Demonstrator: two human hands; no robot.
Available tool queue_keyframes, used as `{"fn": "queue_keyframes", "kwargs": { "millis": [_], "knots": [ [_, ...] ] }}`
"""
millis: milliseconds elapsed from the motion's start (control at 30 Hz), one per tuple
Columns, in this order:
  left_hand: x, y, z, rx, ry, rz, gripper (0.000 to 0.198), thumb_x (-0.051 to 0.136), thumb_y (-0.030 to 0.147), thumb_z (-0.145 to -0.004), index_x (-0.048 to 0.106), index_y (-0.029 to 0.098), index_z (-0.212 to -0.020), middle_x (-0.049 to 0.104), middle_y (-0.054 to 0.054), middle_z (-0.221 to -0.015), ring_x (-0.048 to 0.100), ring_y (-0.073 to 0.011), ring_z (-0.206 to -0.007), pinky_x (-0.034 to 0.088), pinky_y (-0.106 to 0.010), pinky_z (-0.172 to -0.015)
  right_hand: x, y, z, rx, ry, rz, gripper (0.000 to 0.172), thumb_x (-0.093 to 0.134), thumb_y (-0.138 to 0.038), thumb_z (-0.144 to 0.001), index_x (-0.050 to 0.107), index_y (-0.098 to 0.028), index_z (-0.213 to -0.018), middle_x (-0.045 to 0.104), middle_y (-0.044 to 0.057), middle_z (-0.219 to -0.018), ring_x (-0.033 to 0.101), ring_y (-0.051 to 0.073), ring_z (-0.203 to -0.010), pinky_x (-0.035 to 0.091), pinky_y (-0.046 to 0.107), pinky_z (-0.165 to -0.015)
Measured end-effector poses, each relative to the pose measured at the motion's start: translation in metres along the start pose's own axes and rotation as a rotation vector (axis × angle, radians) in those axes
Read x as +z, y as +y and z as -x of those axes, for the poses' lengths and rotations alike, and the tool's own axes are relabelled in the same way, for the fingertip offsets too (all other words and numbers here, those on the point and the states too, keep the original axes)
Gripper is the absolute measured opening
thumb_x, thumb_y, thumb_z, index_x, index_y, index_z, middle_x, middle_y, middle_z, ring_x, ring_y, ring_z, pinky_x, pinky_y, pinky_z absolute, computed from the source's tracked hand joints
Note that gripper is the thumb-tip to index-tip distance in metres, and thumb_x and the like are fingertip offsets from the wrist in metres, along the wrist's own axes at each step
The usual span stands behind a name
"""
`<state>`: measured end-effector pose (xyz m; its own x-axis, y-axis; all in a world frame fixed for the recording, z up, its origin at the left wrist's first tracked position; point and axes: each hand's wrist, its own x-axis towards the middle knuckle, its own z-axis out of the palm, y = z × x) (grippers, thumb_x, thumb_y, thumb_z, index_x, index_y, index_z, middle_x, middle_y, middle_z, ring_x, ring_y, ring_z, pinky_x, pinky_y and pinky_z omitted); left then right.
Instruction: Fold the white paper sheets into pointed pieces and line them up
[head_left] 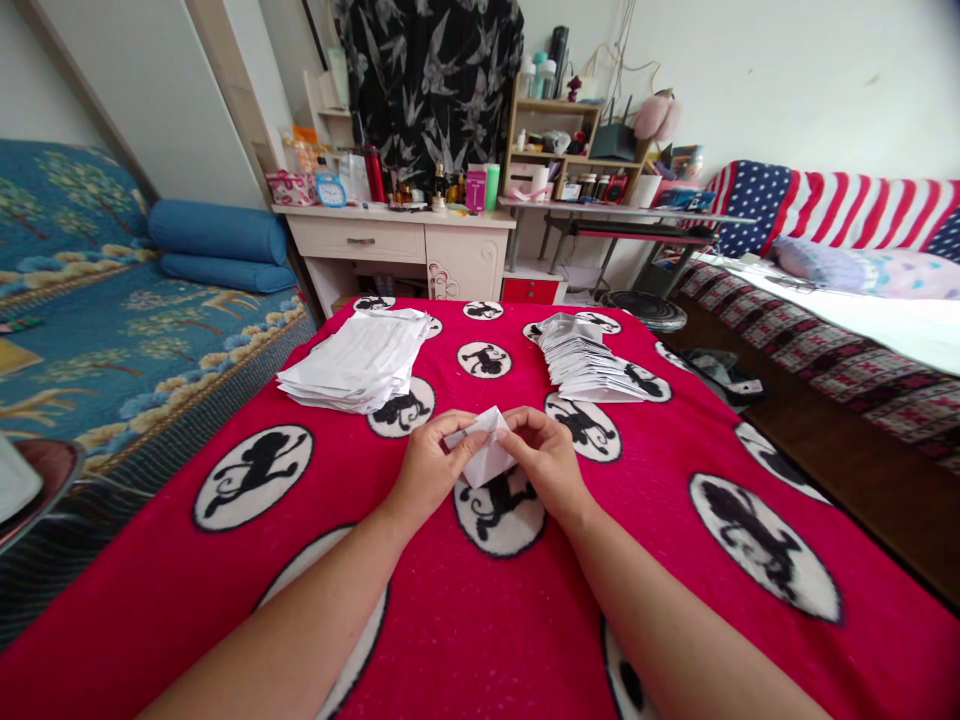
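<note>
A white paper (pixel 486 458) was pinched mid-fold by the fingers of left hand (pixel 426 472) and right hand (pixel 553 468) over a red blanket (pixel 517 630); a clean crease likely required aligned edges.

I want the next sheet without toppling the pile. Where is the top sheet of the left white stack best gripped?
Probably the near edge of the top sheet, pinched from the front by the left hand holding the folded paper: the sheet lies flat and the stack fans toward the hands.

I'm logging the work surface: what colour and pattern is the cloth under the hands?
Red cloth with white ovals holding black monkey silhouettes, clearest in head view.
</note>
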<state>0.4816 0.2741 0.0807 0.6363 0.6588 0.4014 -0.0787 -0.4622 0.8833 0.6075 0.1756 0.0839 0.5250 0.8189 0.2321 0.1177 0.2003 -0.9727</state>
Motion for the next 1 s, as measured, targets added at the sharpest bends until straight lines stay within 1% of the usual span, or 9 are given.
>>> {"fn": "queue_keyframes", "kwargs": {
  "millis": [100,233,267,333,400,567,733,833,1000],
  "knots": [
    [-0.0001,-0.0005,0.0003,-0.036,0.017,-0.002,0.018,0.064,0.029,-0.082,0.07,0.015,-0.091,0.071,-0.005,-0.089,0.064,-0.0158,-0.081,0.048,-0.023,-0.074,0.0007,-0.0008,0.0003,-0.02,0.002,0.025,0.021,0.071,-0.037,-0.074,0.063,-0.018,-0.076,0.063,0.003,-0.076,0.054,0.014,-0.064,0.045,0.026,-0.06],
    [0.0003,-0.0008,0.0014,-0.065,0.002,0.036,0.023,0.064,0.033,-0.082,0.069,0.014,-0.094,0.071,-0.006,-0.091,0.065,-0.0168,-0.082,0.049,-0.024,-0.074,0.001,-0.001,0.0012,0.007,-0.002,0.023,0.02,0.07,-0.036,-0.074,0.062,-0.018,-0.076,0.061,0.002,-0.072,0.053,0.013,-0.06,0.043,0.026,-0.057],
    [0.0007,-0.0008,0.002,-0.059,0.0,0.044,0.026,0.068,0.033,-0.079,0.067,0.015,-0.098,0.071,-0.006,-0.094,0.065,-0.0173,-0.084,0.05,-0.025,-0.074,0.0009,-0.001,0.0014,0.016,-0.001,0.02,0.02,0.07,-0.036,-0.074,0.062,-0.018,-0.075,0.061,0.001,-0.07,0.053,0.013,-0.06,0.043,0.025,-0.057],
    [0.0017,-0.001,0.0035,-0.027,-0.001,0.036,0.04,0.076,0.03,-0.071,0.062,0.016,-0.106,0.069,-0.007,-0.101,0.065,-0.0183,-0.086,0.051,-0.026,-0.076,0.0005,-0.0009,0.0016,0.034,0.006,0.008,0.02,0.07,-0.036,-0.074,0.061,-0.018,-0.074,0.06,0.0,-0.068,0.052,0.013,-0.059,0.042,0.025,-0.055],
    [0.0028,-0.0013,0.005,0.012,0.001,-0.006,0.047,0.078,0.025,-0.067,0.058,0.018,-0.109,0.067,-0.007,-0.105,0.065,-0.0189,-0.089,0.052,-0.027,-0.078,0.0,-0.0005,0.0014,0.05,0.014,-0.008,0.021,0.07,-0.037,-0.073,0.061,-0.018,-0.072,0.059,0.0,-0.065,0.051,0.012,-0.057,0.04,0.024,-0.054],
    [0.0036,-0.0002,0.0069,0.047,0.001,-0.128,0.034,0.068,0.019,-0.074,0.057,0.019,-0.107,0.065,-0.007,-0.105,0.064,-0.0186,-0.089,0.052,-0.028,-0.079,-0.0003,0.0015,0.0003,0.083,0.036,-0.039,0.022,0.071,-0.037,-0.071,0.059,-0.018,-0.07,0.057,-0.002,-0.061,0.047,0.01,-0.053,0.035,0.023,-0.05],
    [0.0019,0.0033,0.0077,0.054,0.037,-0.14,0.028,0.059,0.015,-0.079,0.055,0.019,-0.107,0.065,-0.006,-0.104,0.064,-0.0187,-0.095,0.051,-0.028,-0.083,0.0009,0.0009,0.0014,0.117,0.017,-0.052,0.025,0.07,-0.039,-0.07,0.056,-0.019,-0.068,0.052,-0.004,-0.056,0.043,0.01,-0.049,0.031,0.022,-0.045],
    [0.0015,0.0025,0.0078,0.043,0.053,-0.139,0.028,0.057,0.012,-0.079,0.054,0.019,-0.106,0.065,-0.006,-0.103,0.065,-0.018,-0.093,0.052,-0.026,-0.08,0.0014,-0.0005,0.0019,0.136,-0.001,-0.046,0.028,0.071,-0.04,-0.069,0.054,-0.019,-0.066,0.05,-0.004,-0.054,0.042,0.009,-0.047,0.03,0.022,-0.044],
    [0.0016,-0.0015,0.0062,0.03,0.078,-0.204,0.016,0.062,0.02,-0.079,0.059,0.019,-0.096,0.068,-0.004,-0.092,0.066,-0.016,-0.08,0.051,-0.023,-0.069,0.0023,0.0029,-0.0001,0.128,0.014,-0.042,0.034,0.073,-0.045,-0.069,0.052,-0.019,-0.065,0.049,-0.004,-0.055,0.041,0.009,-0.049,0.029,0.022,-0.044]
  ]
}}
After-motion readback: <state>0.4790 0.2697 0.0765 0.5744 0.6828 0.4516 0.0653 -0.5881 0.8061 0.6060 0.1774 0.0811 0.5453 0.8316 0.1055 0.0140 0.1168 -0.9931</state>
